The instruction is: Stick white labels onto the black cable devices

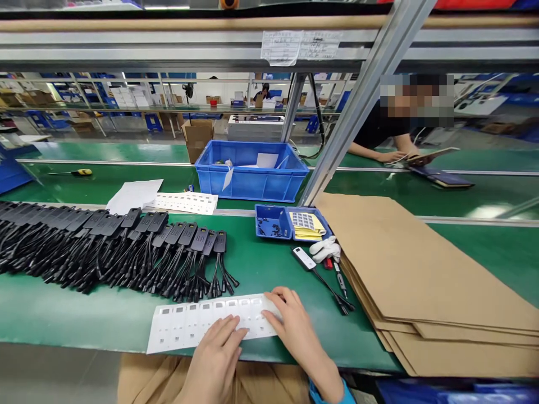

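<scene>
A white sheet of labels (197, 325) with dark window shapes and small printed codes lies at the front edge of the green bench. My left hand (219, 348) rests on its lower middle, fingers stretched out and pressing it flat. At the sheet's right end, the curved fingers and thumb of my right hand (292, 320) grip it; the fingertips are partly hidden. Beyond them lies a black cabled module (305, 259) with a white label on its face. Many similar black modules (197, 238) with bundled cables line the bench on the left.
Behind stand a blue bin (252, 182) and a small blue tray (272, 227) holding screws. White gloves (326, 248) and a screwdriver (340, 279) lie beside stacked cardboard sheets (429, 269). A slanted metal post (357, 112) rises at right. A co-worker (379, 129) sits opposite.
</scene>
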`<state>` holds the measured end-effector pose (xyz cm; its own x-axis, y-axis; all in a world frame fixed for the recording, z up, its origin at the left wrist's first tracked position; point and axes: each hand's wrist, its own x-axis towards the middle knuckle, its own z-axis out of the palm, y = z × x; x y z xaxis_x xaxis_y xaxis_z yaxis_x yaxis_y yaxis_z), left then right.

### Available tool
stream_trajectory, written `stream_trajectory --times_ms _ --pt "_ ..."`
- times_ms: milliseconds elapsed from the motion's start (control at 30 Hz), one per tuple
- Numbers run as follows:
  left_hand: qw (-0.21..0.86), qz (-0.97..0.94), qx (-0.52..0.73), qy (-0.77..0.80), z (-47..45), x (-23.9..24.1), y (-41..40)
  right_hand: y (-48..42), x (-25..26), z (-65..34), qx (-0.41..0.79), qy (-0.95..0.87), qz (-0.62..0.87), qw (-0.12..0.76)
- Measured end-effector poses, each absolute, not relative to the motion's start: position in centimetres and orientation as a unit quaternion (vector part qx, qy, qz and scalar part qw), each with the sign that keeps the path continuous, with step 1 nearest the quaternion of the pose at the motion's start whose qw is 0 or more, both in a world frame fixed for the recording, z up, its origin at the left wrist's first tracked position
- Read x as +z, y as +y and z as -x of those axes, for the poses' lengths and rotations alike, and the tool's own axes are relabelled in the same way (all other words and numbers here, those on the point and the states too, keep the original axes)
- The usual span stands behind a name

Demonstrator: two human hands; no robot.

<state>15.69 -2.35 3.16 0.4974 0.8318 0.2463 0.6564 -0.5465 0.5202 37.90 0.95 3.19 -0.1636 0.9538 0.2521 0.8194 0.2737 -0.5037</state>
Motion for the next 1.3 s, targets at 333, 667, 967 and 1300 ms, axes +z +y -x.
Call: stream_trajectory --times_ms 333,667,967,1300 --pt "0.102 -0.865 0.276 0.406 -15.9 -2.7 -2.6 1.0 3.2 -37.0 0.099 -0.76 0.581 0.273" --pt "0.116 -0.853 0.295 0.416 -15.9 -1.3 -3.2 1.5 4.1 -36.6 0.16 -0.747 0.594 0.25" --pt "-0.059 -0.868 0.333 0.365 -16.0 -3.3 -2.8 1.4 3.2 -36.8 0.136 -0.75 0.561 0.322" --pt "-0.14 -0.871 0.309 0.356 -16.2 -1.0 -2.2 1.0 2.6 -37.2 0.052 -0.779 0.522 0.344"
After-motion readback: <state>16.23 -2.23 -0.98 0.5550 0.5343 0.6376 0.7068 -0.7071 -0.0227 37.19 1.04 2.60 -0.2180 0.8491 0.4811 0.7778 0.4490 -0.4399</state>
